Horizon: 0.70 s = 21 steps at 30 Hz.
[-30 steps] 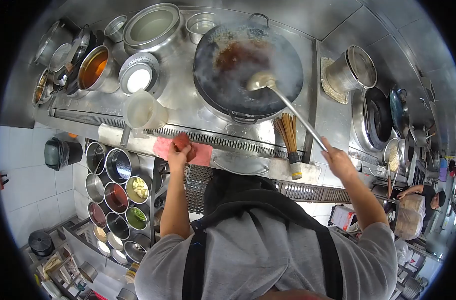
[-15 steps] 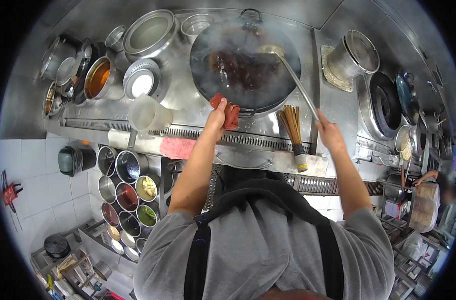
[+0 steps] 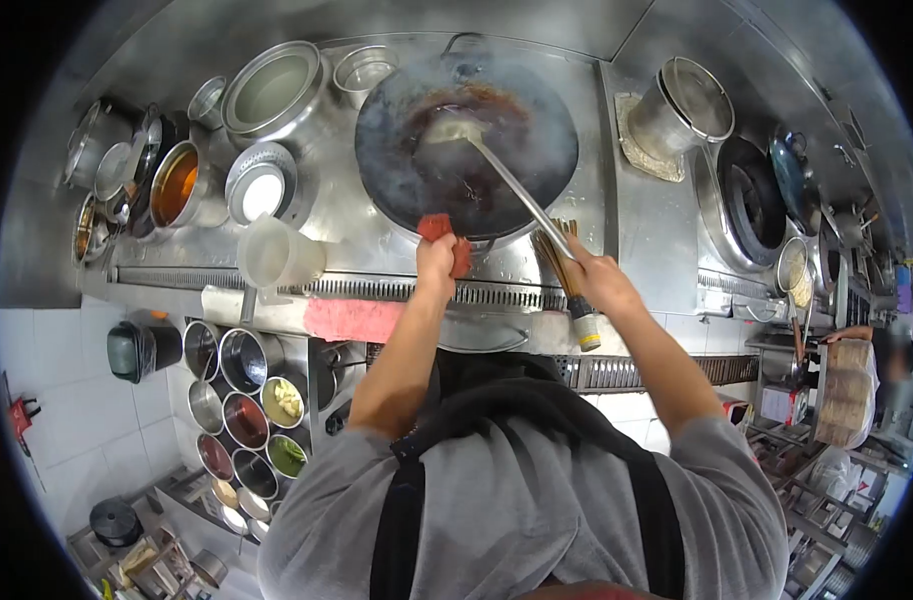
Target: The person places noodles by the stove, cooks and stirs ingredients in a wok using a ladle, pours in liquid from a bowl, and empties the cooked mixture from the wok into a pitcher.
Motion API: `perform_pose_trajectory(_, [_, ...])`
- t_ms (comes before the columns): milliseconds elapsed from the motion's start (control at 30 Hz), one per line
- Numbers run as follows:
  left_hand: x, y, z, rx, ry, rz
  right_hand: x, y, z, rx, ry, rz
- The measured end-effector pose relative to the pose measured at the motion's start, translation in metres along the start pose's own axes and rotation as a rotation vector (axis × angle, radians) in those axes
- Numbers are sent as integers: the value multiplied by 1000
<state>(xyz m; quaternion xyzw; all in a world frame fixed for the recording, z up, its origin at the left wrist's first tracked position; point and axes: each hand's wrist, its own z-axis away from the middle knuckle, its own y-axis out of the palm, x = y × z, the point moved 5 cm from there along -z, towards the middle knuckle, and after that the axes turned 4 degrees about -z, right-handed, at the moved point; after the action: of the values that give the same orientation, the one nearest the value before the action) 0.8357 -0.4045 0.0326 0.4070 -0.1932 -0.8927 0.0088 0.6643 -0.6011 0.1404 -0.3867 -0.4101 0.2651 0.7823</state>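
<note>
Steam (image 3: 402, 125) drifts over a broad black wok (image 3: 389, 195) on a stainless-steel bench (image 3: 329, 205), seen through the head camera I follow from a distance. Dark brown liquid (image 3: 467, 190) lies in the bottom of the wok, with a reddish-brown film on its far wall. The right hand (image 3: 601, 284) is clamped around the shaft of a long metal ladle (image 3: 515, 182), which slants across the near right rim; its bowl is over the middle of the wok, though haze keeps me from telling whether it touches the liquid. The left hand (image 3: 436, 265) is closed on a crumpled red cloth (image 3: 436, 229) at the wok's near rim, just left of the near handle; I cannot tell whether cloth meets metal. A bamboo brush (image 3: 585, 322) with a taped grip lies beneath the ladle's shaft, close to the right hand. To the left I see a flat pink cloth (image 3: 352, 321) along the bench's front edge, a translucent plastic pitcher (image 3: 282, 258) and a pot of orange-brown liquid (image 3: 180, 186). Round metal tins (image 3: 245, 361) stand in rows at lower left, and at far right another person's arm (image 3: 850, 334) shows, small and partly blurred.
</note>
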Motion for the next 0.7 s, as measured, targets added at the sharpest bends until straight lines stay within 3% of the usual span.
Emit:
perform_pose_trajectory(100, [12, -11, -13, 31, -33, -31, 15, 16, -11, -58, 26, -66])
perform_pose_trajectory(167, [7, -16, -39, -77, 104, -90, 16, 4, -20, -152, 55, -21])
perform_pose_trajectory(333, [-1, -18, -20, -23, 110, -38, -23, -51, 20, -144, 145, 68])
perform_pose_trajectory(400, [8, -24, -51, -7, 118, 15, -32, -79, 43, -208, 21, 147])
perform_pose_trajectory(433, [-9, -9, -8, -10, 77, 24, -38, -93, 52, -216, 24, 149])
perform_pose_trajectory(533, [0, -10, -9, 13, 46, 32, -34, -104, 77, -81, -38, 188])
perform_pose_trajectory(667, [0, -14, -14, -63, 16, 113, -15, -74, 76, -38, -140, 202])
perform_pose_trajectory(700, [2, -13, -6, -74, 90, 140, -15, -60, 72, -50, -163, 150])
